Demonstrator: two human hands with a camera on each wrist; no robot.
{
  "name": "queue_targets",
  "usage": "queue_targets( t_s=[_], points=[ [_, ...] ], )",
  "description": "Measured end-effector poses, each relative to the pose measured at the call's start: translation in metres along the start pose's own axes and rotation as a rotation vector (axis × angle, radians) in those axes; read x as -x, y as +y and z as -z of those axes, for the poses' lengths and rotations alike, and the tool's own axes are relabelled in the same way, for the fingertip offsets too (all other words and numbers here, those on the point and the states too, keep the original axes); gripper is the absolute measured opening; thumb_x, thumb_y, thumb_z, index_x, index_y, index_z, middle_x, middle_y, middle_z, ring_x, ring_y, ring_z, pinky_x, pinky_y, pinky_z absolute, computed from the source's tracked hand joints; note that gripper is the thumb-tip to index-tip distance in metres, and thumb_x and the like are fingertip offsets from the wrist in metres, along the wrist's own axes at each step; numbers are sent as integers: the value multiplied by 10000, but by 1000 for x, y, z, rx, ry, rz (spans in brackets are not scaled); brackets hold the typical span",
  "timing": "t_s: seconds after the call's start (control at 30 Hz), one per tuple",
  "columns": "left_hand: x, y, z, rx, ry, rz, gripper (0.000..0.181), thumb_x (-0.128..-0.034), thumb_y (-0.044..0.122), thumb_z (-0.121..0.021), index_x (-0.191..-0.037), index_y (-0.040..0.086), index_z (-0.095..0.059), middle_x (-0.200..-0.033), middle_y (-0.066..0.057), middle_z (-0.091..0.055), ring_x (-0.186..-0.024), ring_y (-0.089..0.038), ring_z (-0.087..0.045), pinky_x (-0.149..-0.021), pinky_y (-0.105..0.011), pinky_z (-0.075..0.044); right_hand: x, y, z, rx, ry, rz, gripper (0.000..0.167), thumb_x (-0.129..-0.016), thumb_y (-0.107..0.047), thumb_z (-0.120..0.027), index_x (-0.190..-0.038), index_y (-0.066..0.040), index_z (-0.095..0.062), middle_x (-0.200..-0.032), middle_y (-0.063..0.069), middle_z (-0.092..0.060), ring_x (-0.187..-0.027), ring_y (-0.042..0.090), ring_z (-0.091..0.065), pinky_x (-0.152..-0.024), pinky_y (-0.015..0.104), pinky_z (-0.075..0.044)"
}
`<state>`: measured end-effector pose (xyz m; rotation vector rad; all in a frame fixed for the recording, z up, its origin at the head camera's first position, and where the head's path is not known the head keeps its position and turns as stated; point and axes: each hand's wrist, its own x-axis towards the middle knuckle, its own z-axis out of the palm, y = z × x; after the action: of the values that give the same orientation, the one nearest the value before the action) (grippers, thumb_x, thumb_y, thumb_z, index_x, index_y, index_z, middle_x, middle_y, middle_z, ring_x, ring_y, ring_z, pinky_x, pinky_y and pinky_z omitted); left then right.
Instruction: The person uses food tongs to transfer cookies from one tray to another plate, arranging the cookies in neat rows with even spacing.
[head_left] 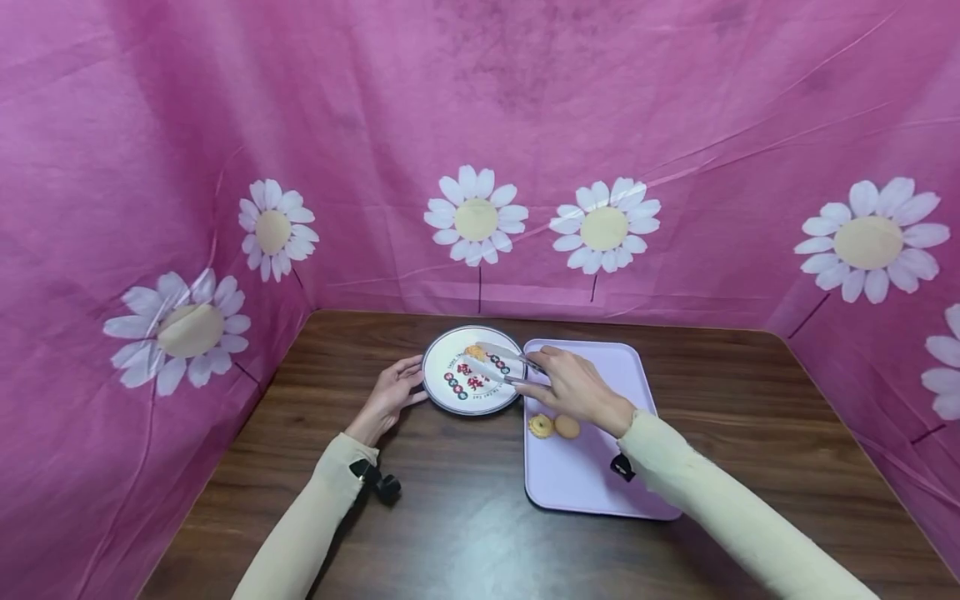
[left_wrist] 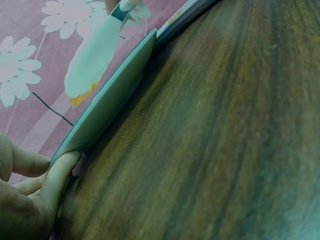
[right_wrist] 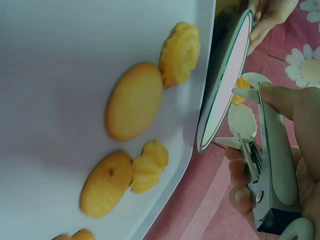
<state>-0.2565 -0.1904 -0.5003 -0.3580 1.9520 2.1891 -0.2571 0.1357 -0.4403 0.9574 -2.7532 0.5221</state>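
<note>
The left hand [head_left: 392,396] grips the left rim of a round white plate [head_left: 438,367], thumb on top and fingers beneath; the left wrist view shows the plate's edge [left_wrist: 112,95] between thumb and fingers. In the right hand [head_left: 581,385] are tongs [head_left: 510,353], their ends over the plate. A yellow cookie [head_left: 475,352] is at the tong tips, partly covered by them; in the left wrist view this cookie [left_wrist: 84,95] appears just above the plate's surface. The right wrist view shows the right hand [right_wrist: 305,140] curled round the tongs [right_wrist: 272,150].
A lilac tray [head_left: 570,487] stands right of the plate, close to its rim. On it lie a flower-shaped cookie [head_left: 540,426] and a round one [head_left: 567,427]; more cookies [right_wrist: 106,185] show in the right wrist view. Pink flowered cloth [head_left: 375,125] hangs behind the wooden table [head_left: 435,533].
</note>
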Motion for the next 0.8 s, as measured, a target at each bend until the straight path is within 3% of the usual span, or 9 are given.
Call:
queue_targets(
  t_s=[0.13, 0.37, 0.57, 0.8],
  points=[
    [0, 2, 0, -1, 1, -1, 494, -1068, -22, -488, -1557, -24, -414, -1583, -274, -434, -1319, -301, -536, -995, -341, -641, -9, -3, -5, -6, -2, 2, 556, -932, -461, -772, -1291, -43, -701, -1111, 93, -724, -882, 222, -680, -735, 479, -648],
    [0, -1, -1, 7, 7, -3, 491, -1062, -26, -504, -1547, -25, -429, -1574, -270, -447, -1235, -240, -579, -927, -299, -658, -20, -7, -14, 19, -32, 18, 567, -914, -455, -792, -1279, -29, -703, -1031, 104, -714, -768, 174, -596, -606, 412, -597],
    [0, -1, -1, 4, 12, -11, 489, -1057, -34, -505, -1541, -28, -436, -1569, -273, -457, -1170, -199, -602, -880, -265, -661, -27, -11, -17, 30, -55, 7, 578, -924, -481, -774, -1301, -49, -696, -1103, 112, -726, -891, 216, -662, -686, 454, -644],
    [1, 1, 0, 2, 18, -4, 490, -1056, -31, -512, -1540, -28, -440, -1565, -280, -458, -1157, -197, -608, -864, -252, -662, -38, -15, -19, 29, -93, 12, 585, -936, -473, -762, -1314, -32, -691, -1151, 129, -733, -891, 224, -676, -698, 438, -646]
  ],
)
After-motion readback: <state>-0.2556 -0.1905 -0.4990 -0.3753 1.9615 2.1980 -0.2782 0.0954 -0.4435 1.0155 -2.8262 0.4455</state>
